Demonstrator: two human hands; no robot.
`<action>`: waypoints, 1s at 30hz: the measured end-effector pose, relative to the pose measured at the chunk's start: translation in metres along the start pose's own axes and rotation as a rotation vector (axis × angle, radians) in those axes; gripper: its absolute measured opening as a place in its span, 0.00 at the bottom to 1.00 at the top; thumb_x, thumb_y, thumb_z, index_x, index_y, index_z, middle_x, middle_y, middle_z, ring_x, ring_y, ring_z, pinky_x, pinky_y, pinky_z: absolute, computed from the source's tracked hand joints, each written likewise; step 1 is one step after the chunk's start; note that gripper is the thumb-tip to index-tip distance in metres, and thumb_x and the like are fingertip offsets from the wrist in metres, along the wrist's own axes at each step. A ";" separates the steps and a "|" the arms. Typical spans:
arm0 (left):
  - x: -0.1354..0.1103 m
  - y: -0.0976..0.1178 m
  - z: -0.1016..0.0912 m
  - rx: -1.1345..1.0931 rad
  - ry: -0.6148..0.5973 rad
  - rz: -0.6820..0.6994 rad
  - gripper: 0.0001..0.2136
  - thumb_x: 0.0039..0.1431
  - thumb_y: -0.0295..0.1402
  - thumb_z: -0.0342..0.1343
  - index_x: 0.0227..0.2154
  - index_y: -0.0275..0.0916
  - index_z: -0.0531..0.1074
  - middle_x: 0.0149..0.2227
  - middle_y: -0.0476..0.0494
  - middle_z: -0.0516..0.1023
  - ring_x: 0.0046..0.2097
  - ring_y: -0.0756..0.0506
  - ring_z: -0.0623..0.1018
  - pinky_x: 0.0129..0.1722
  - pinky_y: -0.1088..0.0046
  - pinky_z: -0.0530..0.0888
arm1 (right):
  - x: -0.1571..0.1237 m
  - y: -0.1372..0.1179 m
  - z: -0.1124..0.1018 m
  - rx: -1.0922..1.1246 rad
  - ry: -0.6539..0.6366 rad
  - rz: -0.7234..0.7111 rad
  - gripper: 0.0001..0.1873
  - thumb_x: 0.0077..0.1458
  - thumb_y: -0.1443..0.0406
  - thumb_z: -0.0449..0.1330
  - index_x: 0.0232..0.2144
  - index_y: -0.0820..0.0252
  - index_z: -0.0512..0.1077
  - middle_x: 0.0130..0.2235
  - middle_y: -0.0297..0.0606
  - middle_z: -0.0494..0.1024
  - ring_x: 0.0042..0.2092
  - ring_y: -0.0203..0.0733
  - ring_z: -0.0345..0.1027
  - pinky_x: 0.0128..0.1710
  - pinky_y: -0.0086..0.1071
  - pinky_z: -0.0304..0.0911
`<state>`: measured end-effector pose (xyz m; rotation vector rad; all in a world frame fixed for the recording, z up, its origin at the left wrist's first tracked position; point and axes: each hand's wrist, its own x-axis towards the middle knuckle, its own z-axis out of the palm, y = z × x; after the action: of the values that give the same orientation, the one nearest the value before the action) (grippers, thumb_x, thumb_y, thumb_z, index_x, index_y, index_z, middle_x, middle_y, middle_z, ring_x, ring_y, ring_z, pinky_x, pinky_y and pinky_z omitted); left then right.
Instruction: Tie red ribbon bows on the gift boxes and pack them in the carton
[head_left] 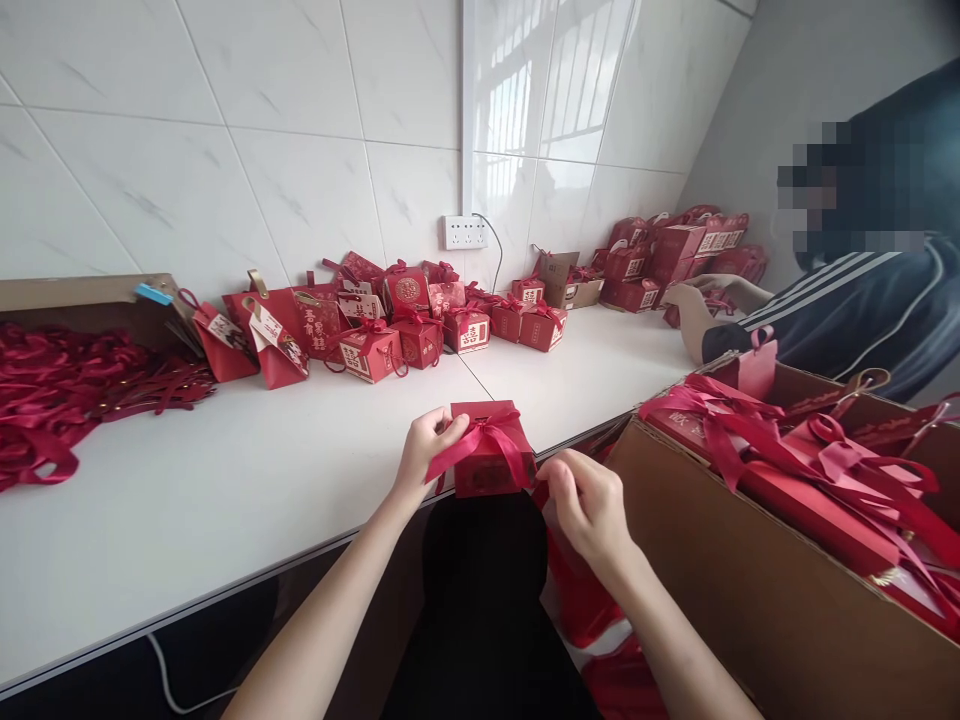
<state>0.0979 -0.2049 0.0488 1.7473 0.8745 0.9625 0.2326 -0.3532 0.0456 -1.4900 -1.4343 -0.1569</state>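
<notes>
A small red gift box (487, 478) sits at the front edge of the white table, just above my lap. A pink-red satin ribbon (495, 432) is tied in a bow across its top. At the box's left side, my left hand (429, 448) is closed, thumb and fingers pinching the ribbon's left part. My right hand (591, 505) is closed too, at the box's lower right corner. Its fingertips seem to pinch the end of the ribbon's right tail, though the grip itself is partly hidden.
Finished-looking red boxes (371, 352) line the wall. A ribbon pile (52, 390) lies left. To the right stands a cardboard carton (675, 520) of red boxes and ribbons. Beyond it, a person in a striped dark sleeve (810, 290) handles something red near stacked boxes (675, 255).
</notes>
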 end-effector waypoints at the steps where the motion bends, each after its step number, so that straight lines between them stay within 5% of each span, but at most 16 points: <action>1: 0.000 0.000 0.000 -0.004 -0.002 -0.001 0.19 0.50 0.43 0.54 0.17 0.40 0.50 0.19 0.55 0.50 0.24 0.53 0.54 0.25 0.76 0.53 | 0.000 0.001 -0.002 0.008 -0.063 0.184 0.28 0.64 0.54 0.43 0.17 0.58 0.67 0.17 0.36 0.69 0.21 0.36 0.63 0.24 0.30 0.56; 3: 0.001 0.000 -0.001 -0.007 -0.003 -0.002 0.19 0.50 0.43 0.54 0.17 0.40 0.51 0.19 0.55 0.51 0.24 0.53 0.54 0.25 0.76 0.53 | 0.000 0.002 0.000 0.046 -0.235 0.449 0.31 0.62 0.49 0.43 0.15 0.58 0.67 0.16 0.37 0.71 0.20 0.38 0.65 0.25 0.31 0.57; 6: 0.000 0.001 -0.001 -0.009 -0.008 -0.001 0.19 0.50 0.45 0.54 0.18 0.40 0.51 0.19 0.56 0.51 0.24 0.53 0.54 0.24 0.76 0.54 | 0.001 -0.003 0.008 0.127 -0.352 0.615 0.31 0.57 0.45 0.47 0.13 0.58 0.65 0.16 0.37 0.72 0.19 0.38 0.63 0.24 0.31 0.56; 11: 0.000 0.002 0.000 -0.008 -0.011 0.002 0.20 0.50 0.44 0.54 0.18 0.40 0.49 0.20 0.55 0.50 0.24 0.53 0.54 0.24 0.76 0.53 | 0.004 -0.007 0.010 0.335 -0.300 0.638 0.23 0.52 0.49 0.54 0.16 0.57 0.61 0.15 0.29 0.64 0.19 0.33 0.56 0.22 0.28 0.52; 14: 0.001 0.000 0.000 -0.010 -0.009 0.007 0.20 0.50 0.44 0.54 0.17 0.40 0.49 0.20 0.55 0.49 0.24 0.53 0.54 0.25 0.76 0.53 | 0.002 0.001 0.001 0.211 -0.295 0.591 0.22 0.52 0.52 0.55 0.14 0.57 0.58 0.14 0.28 0.59 0.18 0.32 0.51 0.20 0.28 0.47; 17: 0.001 -0.001 0.000 -0.010 -0.006 0.008 0.20 0.50 0.44 0.54 0.17 0.40 0.50 0.20 0.55 0.50 0.24 0.53 0.54 0.25 0.76 0.53 | -0.004 0.004 -0.007 -0.114 -0.122 0.444 0.18 0.53 0.56 0.58 0.17 0.57 0.63 0.18 0.32 0.64 0.21 0.36 0.56 0.21 0.30 0.52; 20: 0.001 -0.001 -0.001 -0.005 -0.011 0.008 0.20 0.50 0.45 0.54 0.18 0.40 0.50 0.20 0.55 0.50 0.24 0.53 0.54 0.24 0.76 0.53 | -0.007 -0.007 -0.002 -0.348 0.167 0.070 0.12 0.55 0.56 0.61 0.29 0.59 0.70 0.27 0.40 0.71 0.31 0.44 0.65 0.29 0.35 0.62; 24: 0.001 0.000 -0.002 0.019 -0.027 0.022 0.20 0.50 0.46 0.53 0.18 0.40 0.51 0.19 0.55 0.51 0.24 0.53 0.55 0.24 0.76 0.55 | 0.004 -0.024 0.028 -0.371 0.028 -0.382 0.18 0.58 0.60 0.60 0.47 0.64 0.69 0.43 0.50 0.75 0.47 0.50 0.68 0.47 0.44 0.63; 26: 0.001 0.001 -0.002 0.048 -0.020 0.028 0.19 0.50 0.46 0.53 0.17 0.40 0.51 0.19 0.56 0.51 0.23 0.53 0.55 0.24 0.76 0.55 | 0.011 -0.022 0.044 -0.335 -0.032 -0.434 0.16 0.60 0.64 0.57 0.49 0.64 0.67 0.48 0.49 0.75 0.51 0.49 0.68 0.53 0.46 0.57; 30: 0.002 0.001 -0.002 0.110 0.018 0.049 0.18 0.51 0.42 0.52 0.17 0.40 0.50 0.18 0.56 0.51 0.23 0.52 0.55 0.23 0.76 0.56 | 0.017 -0.007 0.056 -0.154 0.062 -0.448 0.08 0.62 0.72 0.53 0.41 0.59 0.70 0.39 0.37 0.80 0.42 0.38 0.74 0.53 0.40 0.57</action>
<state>0.0967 -0.2030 0.0512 1.8632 0.9155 0.9794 0.2019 -0.3035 0.0346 -1.2501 -1.7176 -0.5949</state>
